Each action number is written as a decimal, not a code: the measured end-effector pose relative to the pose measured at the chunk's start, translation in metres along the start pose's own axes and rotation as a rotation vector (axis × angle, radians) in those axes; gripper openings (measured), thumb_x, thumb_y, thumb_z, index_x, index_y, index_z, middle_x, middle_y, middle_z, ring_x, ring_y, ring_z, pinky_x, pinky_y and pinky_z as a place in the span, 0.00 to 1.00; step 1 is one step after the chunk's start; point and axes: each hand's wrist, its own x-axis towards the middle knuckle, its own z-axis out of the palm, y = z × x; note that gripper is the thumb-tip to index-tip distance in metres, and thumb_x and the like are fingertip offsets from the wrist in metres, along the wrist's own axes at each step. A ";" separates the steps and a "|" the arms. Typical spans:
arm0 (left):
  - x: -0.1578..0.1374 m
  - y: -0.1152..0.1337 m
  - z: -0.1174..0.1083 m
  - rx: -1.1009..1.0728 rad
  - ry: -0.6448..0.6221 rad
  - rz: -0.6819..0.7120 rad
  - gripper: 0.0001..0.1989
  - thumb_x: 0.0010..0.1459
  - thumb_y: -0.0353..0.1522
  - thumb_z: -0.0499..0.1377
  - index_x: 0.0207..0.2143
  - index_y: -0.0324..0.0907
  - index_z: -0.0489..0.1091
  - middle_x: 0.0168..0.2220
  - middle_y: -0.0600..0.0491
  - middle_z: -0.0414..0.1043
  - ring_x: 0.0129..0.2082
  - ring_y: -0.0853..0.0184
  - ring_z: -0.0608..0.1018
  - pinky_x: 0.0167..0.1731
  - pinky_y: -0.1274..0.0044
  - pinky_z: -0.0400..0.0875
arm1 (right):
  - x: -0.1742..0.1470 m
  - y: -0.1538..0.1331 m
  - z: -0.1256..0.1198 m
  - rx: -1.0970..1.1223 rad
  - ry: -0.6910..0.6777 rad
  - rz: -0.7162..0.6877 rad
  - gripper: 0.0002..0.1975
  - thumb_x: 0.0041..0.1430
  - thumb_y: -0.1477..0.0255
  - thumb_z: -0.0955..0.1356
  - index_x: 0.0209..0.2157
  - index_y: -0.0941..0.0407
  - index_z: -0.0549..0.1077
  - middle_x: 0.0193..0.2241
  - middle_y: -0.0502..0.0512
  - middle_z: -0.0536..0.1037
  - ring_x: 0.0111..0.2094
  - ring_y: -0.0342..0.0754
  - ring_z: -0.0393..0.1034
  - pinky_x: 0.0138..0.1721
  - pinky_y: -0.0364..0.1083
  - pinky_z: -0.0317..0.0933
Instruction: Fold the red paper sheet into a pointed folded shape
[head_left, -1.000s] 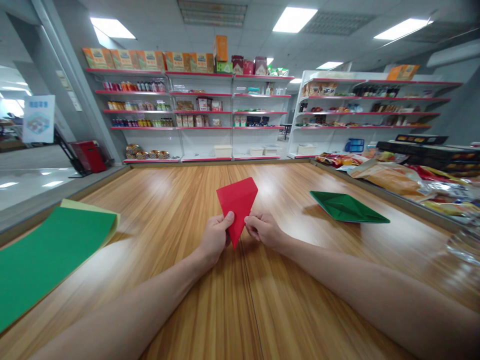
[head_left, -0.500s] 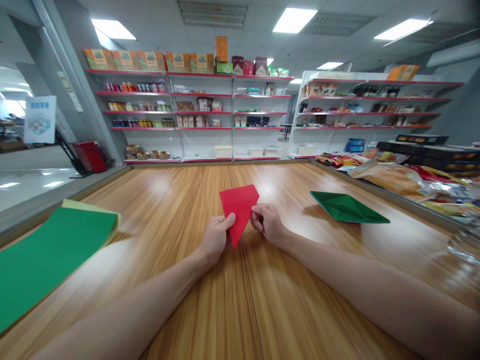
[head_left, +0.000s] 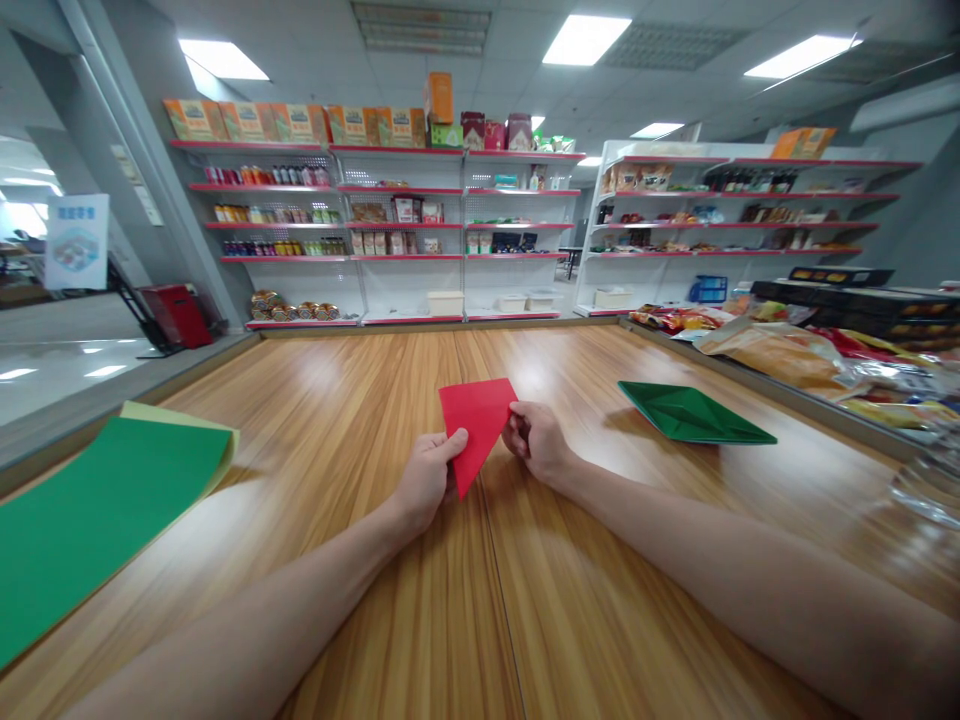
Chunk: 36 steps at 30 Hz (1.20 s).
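Observation:
A folded piece of red paper point(head_left: 476, 420) is held above the middle of the wooden table, its pointed end toward me. My left hand point(head_left: 431, 473) grips its lower left edge, thumb on top and the other fingers hidden beneath. My right hand point(head_left: 540, 440) pinches the right corner between thumb and forefinger, the remaining fingers curled. To the right of my hands lies a folded dark green paper piece point(head_left: 694, 413) with creased facets. Green sheets of paper point(head_left: 112, 510) rest at the left, a pale yellow-green one showing under the top.
The wooden table point(head_left: 360, 390) has a raised rim. Snack bags point(head_left: 780, 355) and dark boxes point(head_left: 847, 310) line the right side. A clear glass-like object point(head_left: 926, 490) sits at the right edge. Stocked shelves point(head_left: 397, 220) stand beyond the table.
My right hand has shifted slightly up along the red paper to its right corner. The paper has tilted a little, its lower point moving slightly left.

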 end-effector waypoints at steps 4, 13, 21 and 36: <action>0.000 -0.001 -0.001 0.014 -0.010 0.002 0.22 0.47 0.45 0.62 0.14 0.42 0.58 0.08 0.61 0.53 0.07 0.77 0.52 0.09 0.81 0.39 | 0.000 0.000 0.000 -0.029 0.042 -0.021 0.16 0.49 0.65 0.63 0.14 0.54 0.57 0.05 0.43 0.55 0.07 0.38 0.46 0.12 0.40 0.36; 0.004 -0.005 -0.005 0.019 -0.018 0.047 0.22 0.48 0.44 0.62 0.13 0.40 0.60 0.08 0.58 0.56 0.08 0.76 0.56 0.10 0.81 0.41 | -0.001 -0.007 0.002 -0.069 0.124 -0.095 0.16 0.49 0.65 0.62 0.14 0.54 0.56 0.07 0.43 0.53 0.09 0.38 0.48 0.12 0.40 0.38; 0.006 -0.006 -0.006 0.000 0.012 0.078 0.23 0.47 0.45 0.62 0.13 0.41 0.59 0.08 0.59 0.55 0.08 0.77 0.55 0.10 0.81 0.41 | -0.015 -0.011 0.017 -0.152 0.090 -0.172 0.17 0.56 0.59 0.61 0.20 0.54 0.58 0.10 0.43 0.58 0.10 0.37 0.51 0.12 0.39 0.42; 0.002 0.001 -0.004 -0.037 0.036 0.091 0.22 0.47 0.45 0.62 0.14 0.40 0.60 0.08 0.60 0.55 0.08 0.77 0.54 0.10 0.80 0.42 | -0.025 -0.009 0.020 -0.330 -0.129 -0.152 0.21 0.62 0.60 0.58 0.19 0.55 0.60 0.09 0.45 0.63 0.10 0.38 0.53 0.13 0.39 0.47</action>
